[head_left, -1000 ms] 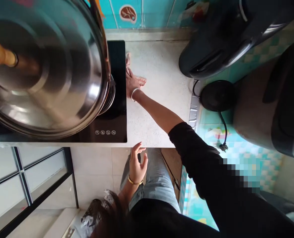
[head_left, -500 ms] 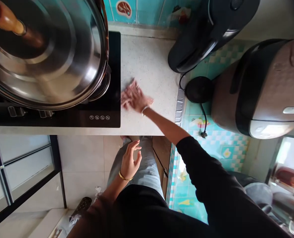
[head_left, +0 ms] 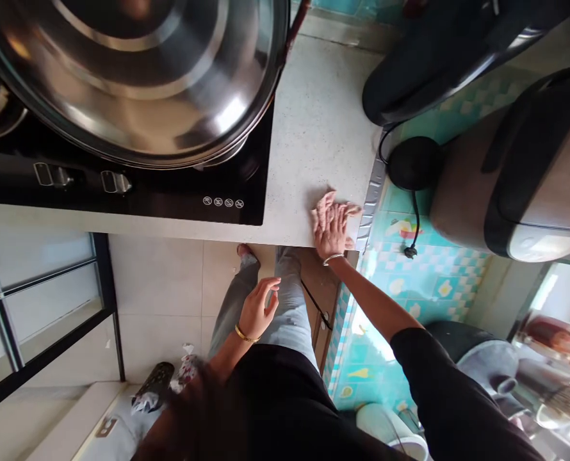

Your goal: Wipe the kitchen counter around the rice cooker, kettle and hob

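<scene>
Beside the black cooktop [head_left: 237, 192], the right hand [head_left: 332, 224] lay flat on the bench [head_left: 314, 128], fingers spread, holding nothing. Four small touch icons [head_left: 221, 202] marked the cooktop; no writing was legible. Below the bench edge, the left hand [head_left: 259, 310] hung half-curled, empty. The steel lid [head_left: 136, 77] was cut off above.

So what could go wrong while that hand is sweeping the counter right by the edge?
The right hand lies flat at the countertop's front edge, so whatever it sweeps may drop to the floor. The black power cord beside it could catch the wrist. The big steel lid overhangs the cooktop and might get bumped.
</scene>
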